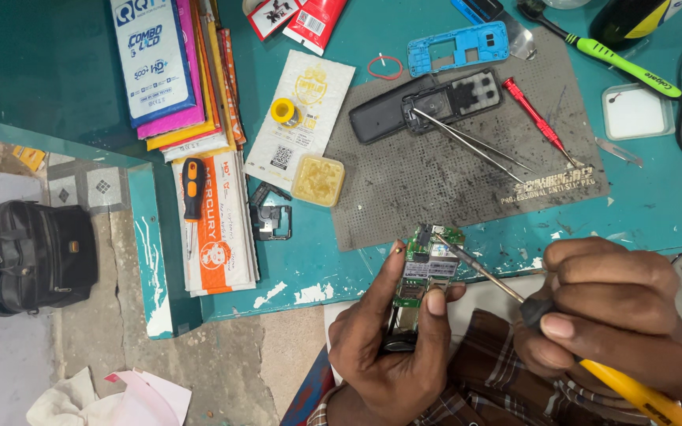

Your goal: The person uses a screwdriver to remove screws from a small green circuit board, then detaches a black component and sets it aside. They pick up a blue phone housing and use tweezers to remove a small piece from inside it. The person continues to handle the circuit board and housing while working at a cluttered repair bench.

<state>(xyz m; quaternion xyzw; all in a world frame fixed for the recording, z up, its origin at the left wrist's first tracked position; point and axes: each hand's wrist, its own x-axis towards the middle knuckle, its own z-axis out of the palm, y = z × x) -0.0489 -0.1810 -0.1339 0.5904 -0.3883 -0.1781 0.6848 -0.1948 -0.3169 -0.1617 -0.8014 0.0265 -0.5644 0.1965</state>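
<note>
Crowding a teal workbench (pixel 57 71): left hand (pixel 392 347) gripping circuit board (pixel 424 264), right hand (pixel 617 312) gripping soldering iron (pixel 507 285).

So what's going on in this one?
A person is working on a small green circuit board over a teal workbench. The left hand holds the board upright, and the right hand grips a yellow-handled soldering iron, its tip at the top of the board. On the grey mat behind lie tweezers, a red screwdriver, a black phone shell and a blue phone frame.
</note>
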